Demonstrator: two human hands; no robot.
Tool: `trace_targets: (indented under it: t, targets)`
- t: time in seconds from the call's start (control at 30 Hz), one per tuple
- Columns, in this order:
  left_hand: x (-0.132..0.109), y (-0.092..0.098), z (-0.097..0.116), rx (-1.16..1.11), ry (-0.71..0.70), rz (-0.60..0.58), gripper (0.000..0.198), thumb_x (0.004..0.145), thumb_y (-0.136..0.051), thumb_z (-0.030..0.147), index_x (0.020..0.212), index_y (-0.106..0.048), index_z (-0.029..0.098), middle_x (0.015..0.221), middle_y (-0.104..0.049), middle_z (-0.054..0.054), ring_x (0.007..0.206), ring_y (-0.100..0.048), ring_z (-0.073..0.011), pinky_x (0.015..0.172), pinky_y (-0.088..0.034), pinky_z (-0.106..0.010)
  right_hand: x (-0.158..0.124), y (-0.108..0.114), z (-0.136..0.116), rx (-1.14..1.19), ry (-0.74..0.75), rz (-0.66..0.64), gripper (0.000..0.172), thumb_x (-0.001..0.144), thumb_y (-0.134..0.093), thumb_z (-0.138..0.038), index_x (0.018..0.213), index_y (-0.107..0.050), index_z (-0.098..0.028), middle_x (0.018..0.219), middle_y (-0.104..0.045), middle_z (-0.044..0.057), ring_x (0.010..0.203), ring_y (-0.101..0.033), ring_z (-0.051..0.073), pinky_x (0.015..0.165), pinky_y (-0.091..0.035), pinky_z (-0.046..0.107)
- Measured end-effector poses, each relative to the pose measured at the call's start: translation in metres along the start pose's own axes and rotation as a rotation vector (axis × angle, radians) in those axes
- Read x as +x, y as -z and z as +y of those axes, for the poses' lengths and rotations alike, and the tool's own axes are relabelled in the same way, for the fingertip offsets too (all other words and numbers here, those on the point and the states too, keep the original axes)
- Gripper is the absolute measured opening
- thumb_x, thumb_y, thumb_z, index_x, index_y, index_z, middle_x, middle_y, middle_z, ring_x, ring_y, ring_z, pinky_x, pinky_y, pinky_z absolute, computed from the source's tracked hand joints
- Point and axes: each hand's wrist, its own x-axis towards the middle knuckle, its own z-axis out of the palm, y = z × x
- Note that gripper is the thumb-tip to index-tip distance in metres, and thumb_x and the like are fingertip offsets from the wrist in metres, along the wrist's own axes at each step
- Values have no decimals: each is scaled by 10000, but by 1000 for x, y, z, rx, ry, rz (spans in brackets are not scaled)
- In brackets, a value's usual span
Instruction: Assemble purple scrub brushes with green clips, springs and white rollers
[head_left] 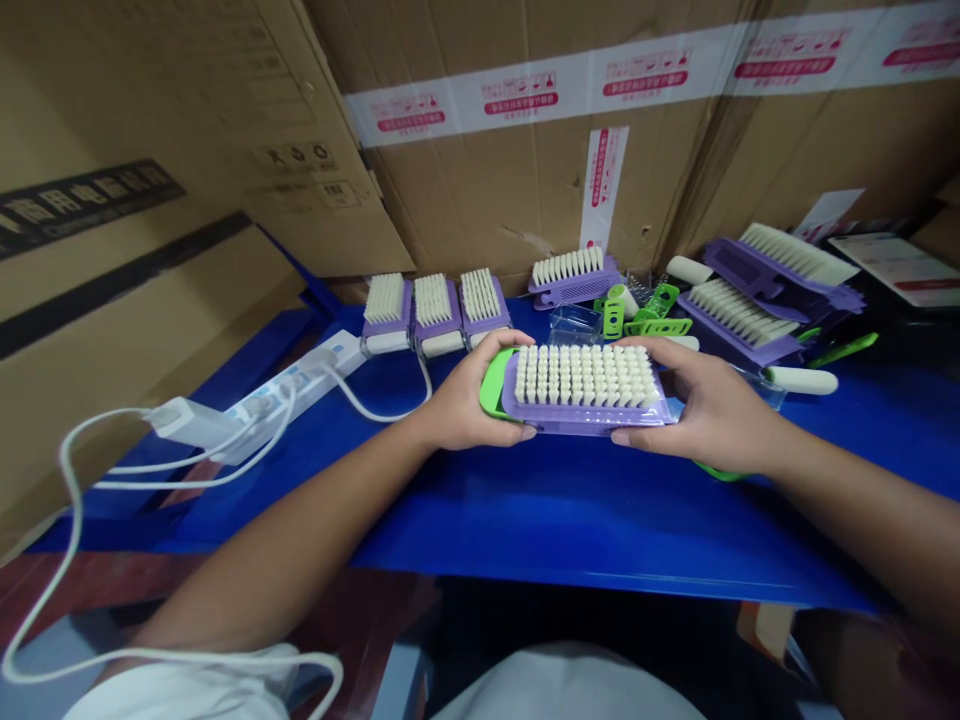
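Between my two hands, above the blue table, is a purple brush with rows of cream bristles facing up. My left hand grips its left end, where a bright green part sticks out. My right hand is closed around the right end, thumb along the near side. Behind the brush lie a clear plastic piece and several loose green parts. A sliver of green shows under my right wrist. The brush's underside is hidden.
Three similar brushes stand in a row at the back left. Another brush and a stack of purple brush parts lie toward the right. A white power strip with cables is at left. Cardboard boxes wall the back of the blue table.
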Motion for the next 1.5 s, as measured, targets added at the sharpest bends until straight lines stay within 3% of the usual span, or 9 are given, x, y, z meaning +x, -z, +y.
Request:
trace_targets:
  t: [0.27, 0.67, 1.0, 1.5]
  targets:
    - [0, -2, 2, -31, 28, -16, 1014, 643, -1092, 446, 1499, -567, 304, 1316, -710, -68, 1056, -749, -261, 873, -656, -375, 0, -2, 2, -21, -12, -9, 892, 723, -1076, -609, 1478, -776, -240, 1355, -874, 138, 1150, -864, 410, 977, -747, 556]
    - [0, 0, 7, 32, -38, -1, 979, 658, -1054, 460, 1492, -565, 301, 1262, -730, -57, 1021, -745, -258, 860, -640, -380, -1, -1, 0, -11, 2, -10, 841, 744, -1063, -560, 1469, -771, -250, 1329, -884, 112, 1115, -871, 373, 986, -746, 533]
    - [-1, -3, 1, 64, -55, 26, 993, 645, -1040, 395, 1517, -572, 310, 1403, -694, -89, 1163, -743, -303, 985, -655, -428, -1, -2, -1, -47, 14, 4, 832, 752, -1046, -514, 1486, -765, -243, 1346, -879, 123, 1101, -876, 369, 966, -753, 526]
    - [-3, -1, -9, 50, -42, -15, 1059, 670, -1063, 409, 1592, -548, 339, 1457, -646, -91, 1197, -731, -300, 1011, -653, -433, -1, -3, 1, -78, 34, 21, 834, 759, -1042, -546, 1485, -763, -244, 1360, -873, 131, 1085, -871, 361, 959, -751, 522]
